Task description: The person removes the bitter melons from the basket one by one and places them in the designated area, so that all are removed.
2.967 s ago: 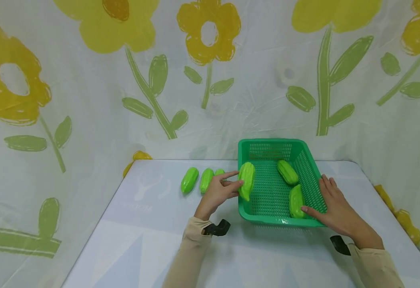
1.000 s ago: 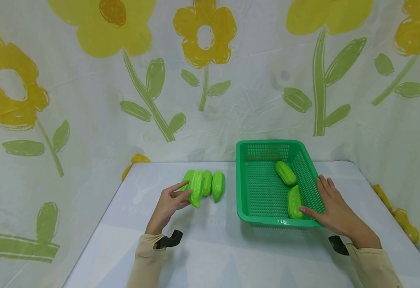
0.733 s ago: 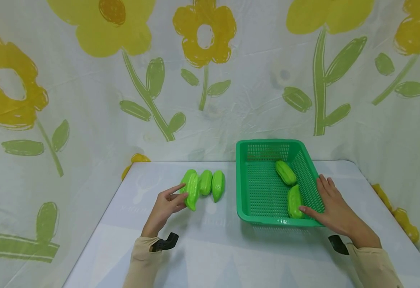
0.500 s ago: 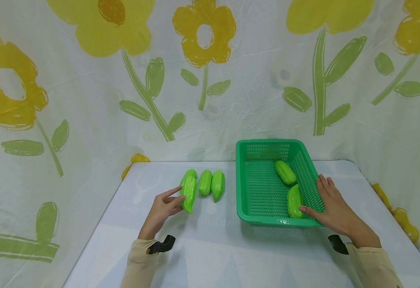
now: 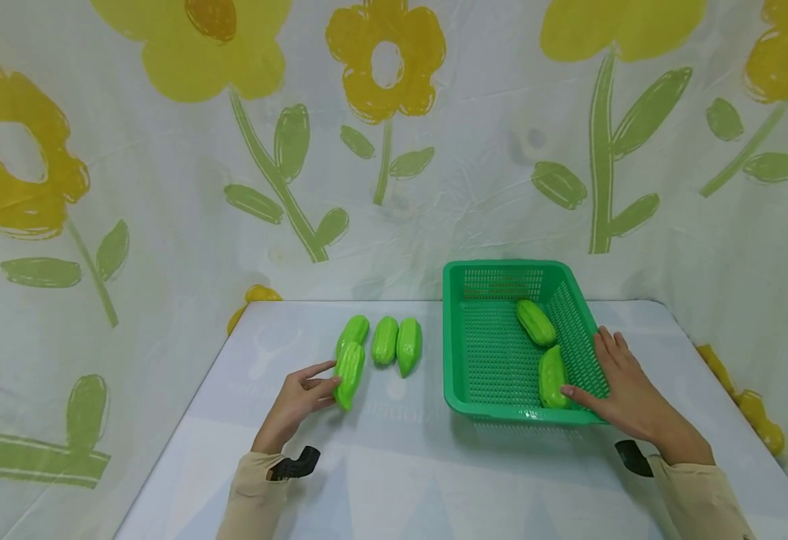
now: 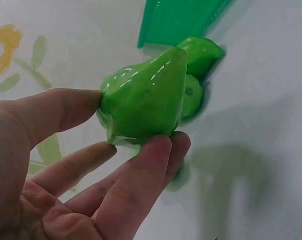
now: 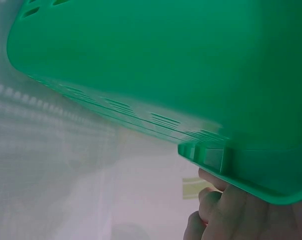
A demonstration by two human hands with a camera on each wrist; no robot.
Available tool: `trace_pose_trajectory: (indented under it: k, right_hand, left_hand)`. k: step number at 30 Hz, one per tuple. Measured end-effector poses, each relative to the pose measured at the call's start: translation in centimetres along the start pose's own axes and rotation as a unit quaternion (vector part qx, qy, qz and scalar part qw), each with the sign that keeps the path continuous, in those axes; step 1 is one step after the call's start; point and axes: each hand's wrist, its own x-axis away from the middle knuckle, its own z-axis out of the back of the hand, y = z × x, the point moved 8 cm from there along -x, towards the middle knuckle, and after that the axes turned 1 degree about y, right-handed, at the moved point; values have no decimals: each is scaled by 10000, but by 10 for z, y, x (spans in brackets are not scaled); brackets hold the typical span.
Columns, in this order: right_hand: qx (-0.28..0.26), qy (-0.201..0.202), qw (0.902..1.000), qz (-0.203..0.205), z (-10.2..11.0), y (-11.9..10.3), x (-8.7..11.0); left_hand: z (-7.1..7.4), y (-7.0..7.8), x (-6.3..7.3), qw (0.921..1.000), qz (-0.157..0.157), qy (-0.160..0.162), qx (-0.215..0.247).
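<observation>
A ridged, light-green gourd (image 5: 350, 375) with a pointed end is pinched between the thumb and fingers of my left hand (image 5: 297, 397). In the left wrist view this gourd (image 6: 143, 100) looks glossy, and its tip faces the camera. It overlaps another gourd (image 5: 353, 330) behind it in the head view. Two more gourds, one upright in view (image 5: 385, 341) and one beside it (image 5: 409, 345), lie to the right. My right hand (image 5: 637, 397) holds the green basket (image 5: 525, 414) at its near right corner, thumb over the rim.
Inside the basket are two gourds, one further back (image 5: 536, 322) and one nearer (image 5: 553, 379) by the right thumb. The white table (image 5: 434, 480) meets a flower-printed curtain (image 5: 475, 180) at its back edge.
Three seconds ago the left hand held a gourd at the basket's left rim. It has since carried it left and towards me, beside the others. The right hand stays on the basket.
</observation>
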Motion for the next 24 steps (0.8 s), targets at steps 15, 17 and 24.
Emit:
trace_pose_trajectory:
  k: [15, 17, 24]
  right_hand:
    - [22, -2, 10000, -14, 1, 0, 0]
    - [15, -7, 10000, -21, 0, 0, 1]
    - [-2, -8, 10000, -11, 1, 0, 1]
  left_hand:
    - [2, -13, 0, 9998, 127, -8, -170]
    - [3, -15, 0, 9997, 154, -4, -179]
    - [3, -18, 1, 9992, 189, -23, -341]
